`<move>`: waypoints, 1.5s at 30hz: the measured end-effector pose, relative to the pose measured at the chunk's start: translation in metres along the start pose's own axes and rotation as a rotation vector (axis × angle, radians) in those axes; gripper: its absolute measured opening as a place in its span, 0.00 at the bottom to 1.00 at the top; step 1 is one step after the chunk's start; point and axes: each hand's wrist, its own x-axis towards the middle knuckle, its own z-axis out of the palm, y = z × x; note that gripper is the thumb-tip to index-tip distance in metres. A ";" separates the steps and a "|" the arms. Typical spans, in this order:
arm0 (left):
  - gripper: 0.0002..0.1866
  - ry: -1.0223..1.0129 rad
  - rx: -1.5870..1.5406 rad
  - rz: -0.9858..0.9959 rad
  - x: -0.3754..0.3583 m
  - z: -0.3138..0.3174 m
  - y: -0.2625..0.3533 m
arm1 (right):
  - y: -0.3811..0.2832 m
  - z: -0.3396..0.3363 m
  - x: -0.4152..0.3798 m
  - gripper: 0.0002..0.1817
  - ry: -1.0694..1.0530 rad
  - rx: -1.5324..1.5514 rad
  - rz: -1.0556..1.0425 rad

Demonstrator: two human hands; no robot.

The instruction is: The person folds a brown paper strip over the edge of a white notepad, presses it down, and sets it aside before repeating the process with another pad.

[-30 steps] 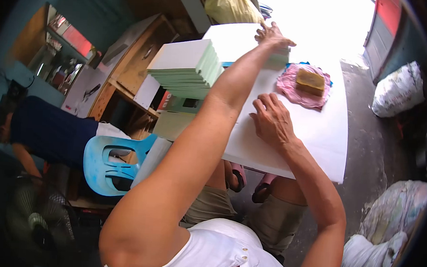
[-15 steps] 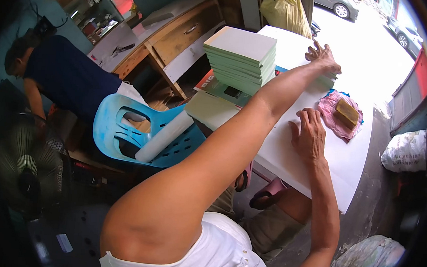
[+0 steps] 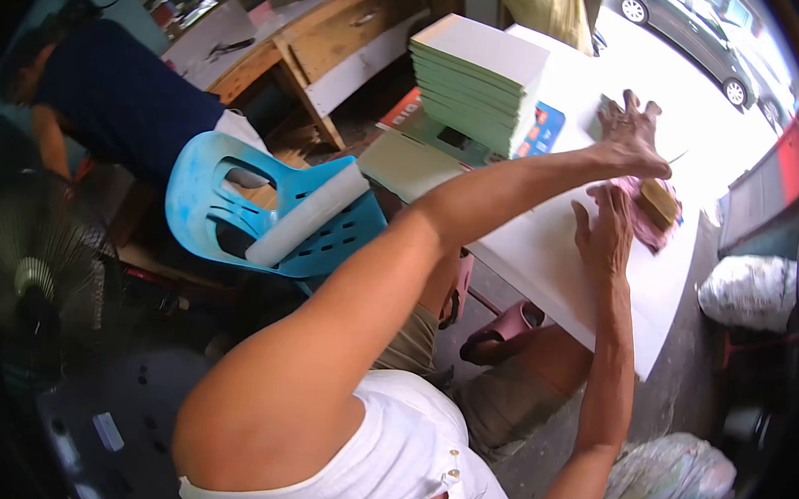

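Note:
My left hand [image 3: 633, 136] reaches over the far right part of the white-covered table [image 3: 550, 250], palm down, fingers spread, with no object visible in its grasp. Nearer to me, my right hand [image 3: 607, 230] lies on the white surface with its fingers extended. Just right of its fingertips is a crumpled pink cloth [image 3: 646, 230] with a yellowish-brown block [image 3: 658, 203] on it. A tall stack of pads with pale green edges [image 3: 474, 85] stands left of my left hand. What lies under my left palm is hidden.
A blue plastic chair [image 3: 198, 178] holds a white roll [image 3: 305, 216] at the left. Behind it, a person in a dark top [image 3: 121, 95] bends down. Beside them are a fan [image 3: 36, 278] and a wooden desk [image 3: 344, 40]. A white sack [image 3: 749, 291] sits at the right.
My left hand has come back toward me over the table, closer to my right hand and the pink cloth. My right hand stays beside the cloth. The camera view has shifted.

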 end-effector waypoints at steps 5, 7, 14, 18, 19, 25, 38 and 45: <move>0.53 0.073 -0.144 0.414 -0.085 -0.030 -0.019 | 0.003 -0.027 -0.022 0.23 0.061 0.034 0.110; 0.48 -0.033 -0.163 0.457 -0.121 -0.055 -0.022 | -0.018 -0.054 -0.035 0.20 -0.027 0.056 0.258; 0.55 -0.572 -0.144 0.700 -0.155 -0.053 -0.083 | -0.027 -0.097 -0.113 0.10 0.084 -0.179 0.420; 0.55 -0.517 0.114 0.790 -0.163 -0.051 -0.081 | -0.039 -0.111 -0.128 0.10 0.135 -0.120 0.512; 0.55 -0.478 0.105 0.792 -0.166 -0.047 -0.078 | -0.042 -0.111 -0.131 0.10 0.142 -0.088 0.521; 0.43 -0.422 0.055 0.806 -0.168 -0.021 -0.066 | -0.048 -0.108 -0.139 0.10 0.156 -0.097 0.425; 0.25 -0.438 -0.203 0.765 -0.143 0.009 -0.058 | -0.053 -0.110 -0.151 0.11 0.378 0.003 0.541; 0.31 -0.550 -0.518 0.560 -0.125 0.011 -0.073 | -0.061 -0.113 -0.157 0.12 0.383 -0.052 0.433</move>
